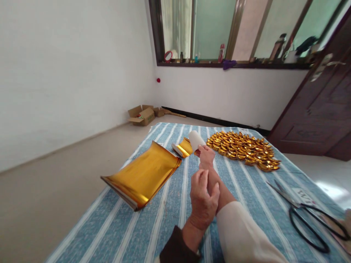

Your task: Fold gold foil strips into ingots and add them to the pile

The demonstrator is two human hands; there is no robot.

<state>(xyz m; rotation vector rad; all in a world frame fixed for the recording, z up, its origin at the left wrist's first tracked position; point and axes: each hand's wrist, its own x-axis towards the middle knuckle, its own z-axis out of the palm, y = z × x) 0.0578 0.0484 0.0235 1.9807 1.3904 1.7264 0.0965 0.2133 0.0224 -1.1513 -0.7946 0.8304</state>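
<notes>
Gold sheets (145, 170): a large shiny stack lying left of the hands, its edges curling up, the near-left edge showing pale undersides.
Small gold stack (184, 148): beyond the large one, near its far right corner, also curled, just left of the white sheet.
White sheet (195, 139): curved, pale face showing, in the fingers of the right hand, over the far part of the cloth.
Right hand (206, 156): arm stretched forward, fingers pinched on the near end of the white sheet.
Left hand (203, 197): clasped round the right forearm (223, 191), thumb on one side, fingers on the other; the two hands are close together, one behind the other.
Folded gold pieces (242, 148): a broad, glinting heap to the right of the right hand.
Scissors (296, 206): black-handled, blades slightly parted, lying at the right, points toward the heap.
Striped cloth (170, 226): blue and white, underneath all of these.
Cardboard box (142, 117): flaps open, on the floor by the wall.
</notes>
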